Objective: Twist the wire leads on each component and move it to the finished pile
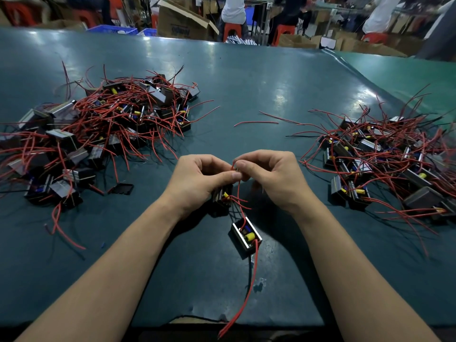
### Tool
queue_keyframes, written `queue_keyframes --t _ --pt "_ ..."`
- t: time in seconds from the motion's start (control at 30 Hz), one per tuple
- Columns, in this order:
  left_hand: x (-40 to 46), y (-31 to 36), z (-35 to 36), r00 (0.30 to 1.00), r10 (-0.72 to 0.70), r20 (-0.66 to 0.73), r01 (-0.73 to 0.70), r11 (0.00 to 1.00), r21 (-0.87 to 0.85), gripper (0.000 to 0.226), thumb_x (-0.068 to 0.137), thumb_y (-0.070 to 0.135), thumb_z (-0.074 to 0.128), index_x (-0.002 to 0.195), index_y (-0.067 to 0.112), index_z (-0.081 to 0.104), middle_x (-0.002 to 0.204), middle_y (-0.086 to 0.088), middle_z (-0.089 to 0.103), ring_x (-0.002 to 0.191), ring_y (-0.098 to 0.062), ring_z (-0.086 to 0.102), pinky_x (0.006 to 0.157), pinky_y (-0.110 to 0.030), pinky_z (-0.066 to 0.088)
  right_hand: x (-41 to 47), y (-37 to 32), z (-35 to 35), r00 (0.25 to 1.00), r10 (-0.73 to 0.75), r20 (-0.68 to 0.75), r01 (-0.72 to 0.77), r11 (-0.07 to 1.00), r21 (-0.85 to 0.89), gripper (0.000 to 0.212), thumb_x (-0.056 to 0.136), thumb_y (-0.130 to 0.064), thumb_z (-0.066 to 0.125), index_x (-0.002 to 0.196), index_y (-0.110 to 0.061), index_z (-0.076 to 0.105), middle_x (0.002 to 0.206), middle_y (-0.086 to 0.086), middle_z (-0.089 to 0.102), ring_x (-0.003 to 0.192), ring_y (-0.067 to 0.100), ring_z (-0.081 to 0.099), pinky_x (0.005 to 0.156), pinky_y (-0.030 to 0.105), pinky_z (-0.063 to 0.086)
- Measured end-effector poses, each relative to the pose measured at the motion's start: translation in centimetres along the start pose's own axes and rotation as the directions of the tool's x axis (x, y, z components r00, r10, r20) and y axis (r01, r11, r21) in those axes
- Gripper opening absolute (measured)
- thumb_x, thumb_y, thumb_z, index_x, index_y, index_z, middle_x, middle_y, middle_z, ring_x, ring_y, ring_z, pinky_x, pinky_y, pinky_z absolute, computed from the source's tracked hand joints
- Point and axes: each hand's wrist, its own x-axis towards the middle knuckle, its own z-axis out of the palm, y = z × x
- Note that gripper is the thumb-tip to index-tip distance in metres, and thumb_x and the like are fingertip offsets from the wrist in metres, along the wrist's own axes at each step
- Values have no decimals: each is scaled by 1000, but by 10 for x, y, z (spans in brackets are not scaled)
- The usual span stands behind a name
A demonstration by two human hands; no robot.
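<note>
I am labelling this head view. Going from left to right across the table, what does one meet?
Left pile of components → left hand → red wire lead pinched by both hands → right hand → right pile of components.

hands (237,178) pinching red lead (233,167), component (222,195)

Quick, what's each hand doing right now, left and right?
Left hand: closed, holding a component and pinching its red wire lead.
Right hand: closed, pinching the same red wire lead.
</note>
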Motion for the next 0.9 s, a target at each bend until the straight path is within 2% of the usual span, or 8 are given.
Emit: queue_keyframes --t 0.17,0.3,0.37,0.5,0.6,0.7,0.8,0.9 --pt "1 -4 3 998 20 -57 -18 999 42 14 71 11 83 77 6 72 72 -7 73 65 -14 67 65 -26 56 1 5 -2 1000 -2 -5 1 981 -193 13 87 -13 71 76 -20 70 62 -8 65 58 5 58 57 23 48" --pt "3 -7 2 994 43 -99 -41 999 19 31 81 9 77 104 13 56 79 -9 74 77 -30 71 79 -42 56 3 7 0 993 68 -97 -78 992 -96 12 90 -15 69 77 -17 69 59 -6 62 55 8 56 48 26 47" --pt "4 -9 1 985 143 -98 -129 982 136 42 83 7 74 112 22 47 83 -5 72 77 -27 69 75 -34 55 3 7 3 989 102 -103 -107 993 -43 14 90 -15 68 76 -17 68 60 -5 63 58 11 58 49 26 46" --pt "3 -12 4 957 288 -40 -246 875 417 20 88 3 63 93 22 63 87 7 66 68 -9 59 65 -21 46 3 7 8 988 122 -97 -122 992 14 13 90 -14 67 78 -14 69 60 -4 64 54 9 57 49 22 45" --pt "3 -13 5 961 272 -39 -228 868 442 11 87 11 67 88 21 72 104 8 62 69 1 57 63 -14 43 3 6 10 985 124 -118 -116 990 76 13 91 -13 66 79 -12 69 60 -1 65 50 7 56 46 21 46" --pt "3 -13 4 965 261 -13 -232 876 424 6 87 21 71 88 25 75 121 8 55 62 4 56 61 -13 43 4 6 10 979 108 -173 -94 992 86 12 92 -13 66 80 -12 69 62 -1 66 53 7 59 53 22 50" --pt "3 -13 5 965 261 -5 -241 896 374 7 88 16 70 85 19 75 117 5 60 54 6 55 57 -12 43 5 6 10 977 126 -173 -107 988 115 11 91 -12 67 80 -12 69 63 0 67 51 6 59 51 21 50" --pt "5 -15 5 971 233 -60 -193 901 390 7 89 15 68 85 16 73 112 6 63 63 4 56 65 -18 46 4 7 10 979 143 -142 -121 981 150 7 89 -11 69 83 -10 71 67 4 69 56 9 62 48 22 50"
